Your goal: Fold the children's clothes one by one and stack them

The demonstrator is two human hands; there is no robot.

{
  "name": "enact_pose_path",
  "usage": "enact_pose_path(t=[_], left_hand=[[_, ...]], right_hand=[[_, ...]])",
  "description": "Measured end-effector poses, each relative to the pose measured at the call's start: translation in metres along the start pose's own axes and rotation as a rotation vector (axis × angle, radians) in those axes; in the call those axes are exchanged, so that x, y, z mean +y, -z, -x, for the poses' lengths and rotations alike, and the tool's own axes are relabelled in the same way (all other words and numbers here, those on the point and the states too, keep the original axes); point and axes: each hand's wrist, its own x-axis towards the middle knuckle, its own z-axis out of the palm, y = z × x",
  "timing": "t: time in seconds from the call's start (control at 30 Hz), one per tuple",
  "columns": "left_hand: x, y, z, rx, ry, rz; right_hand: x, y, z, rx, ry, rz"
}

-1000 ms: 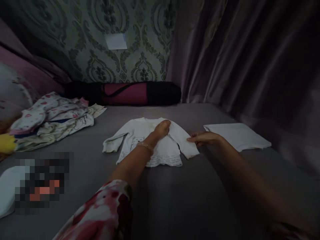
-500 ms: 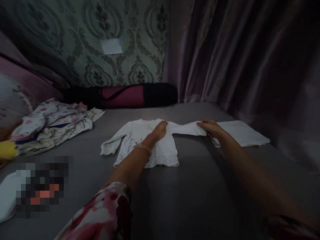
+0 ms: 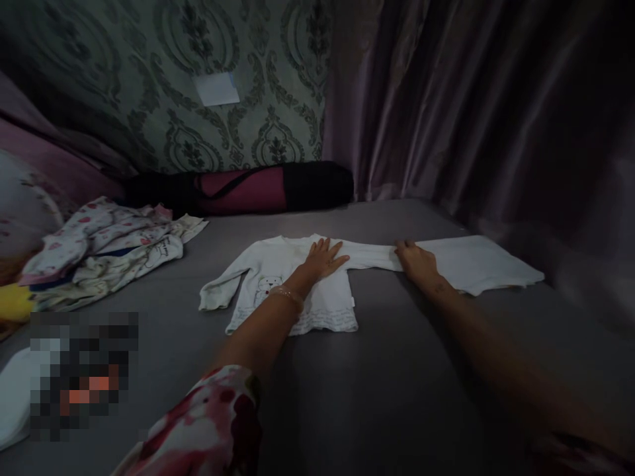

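White bear-print shirt point(image 3: 335, 297), soft cloth with a lettered, wavy hem, flat on smooth grey sheet point(image 3: 377, 396). Left hand point(image 3: 323, 259) on its chest, fingers spread; right hand point(image 3: 417, 263) at the outstretched sleeve's end, fingers bunched, grip unclear. Folded white cloth point(image 3: 476, 264) just beyond; crumpled clothes pile point(image 3: 109, 244) opposite.

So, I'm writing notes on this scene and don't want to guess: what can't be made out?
All in the head view:
- Cuff of the outstretched sleeve: hidden at the right hand.
- Part of the front of the white shirt: covered by the left hand and forearm.
- Hem lettering: too small to read.
- Underside of the clothes pile: hidden by upper layers.
- White object, lower left: cut off by the edge, partly pixelated.
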Motion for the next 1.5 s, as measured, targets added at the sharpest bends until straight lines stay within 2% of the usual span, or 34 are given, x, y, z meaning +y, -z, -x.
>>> enact_pose_path(t=[0.17,0.4,0.47,0.53,0.63,0.73,0.83,1.0,1.07,1.13,1.23,1.37,1.5], left_hand=[[0.008,0.011,-0.001,-0.117,0.052,0.024],[0.022,0.021,-0.009,-0.230,0.149,0.005],[0.024,0.020,-0.011,-0.237,0.174,0.003],[0.026,0.019,-0.013,-0.241,0.189,0.006],[0.025,0.017,-0.014,-0.254,0.202,-0.006],[0.025,0.016,-0.015,-0.256,0.228,-0.034],[0.024,0.015,-0.015,-0.249,0.221,-0.039],[0.023,0.015,-0.016,-0.263,0.202,-0.027],[0.022,0.017,-0.015,-0.265,0.198,-0.027],[0.023,0.019,-0.014,-0.269,0.195,-0.021],[0.024,0.021,-0.011,-0.272,0.200,0.000],[0.028,0.019,-0.008,-0.227,0.212,0.031],[0.028,0.016,-0.009,-0.176,0.236,0.059]], right_hand=[[-0.006,0.000,0.004,0.034,-0.002,0.103],[-0.016,0.008,-0.008,0.034,-0.016,0.121],[-0.030,0.010,-0.011,0.069,0.019,0.042],[-0.051,0.009,-0.015,0.073,0.114,-0.109],[-0.084,0.001,-0.020,-0.001,0.321,-0.367],[-0.100,-0.009,-0.024,-0.127,0.316,-0.475],[-0.088,-0.017,-0.023,-0.204,0.212,-0.437],[-0.043,-0.022,-0.020,-0.244,0.109,-0.240],[-0.031,-0.019,-0.018,-0.195,0.073,-0.153],[-0.025,-0.014,-0.013,-0.074,0.071,-0.097],[-0.021,-0.007,0.000,0.107,0.139,-0.157],[-0.015,-0.002,0.020,0.058,0.270,-0.333],[-0.009,0.001,0.037,0.046,0.171,-0.244]])
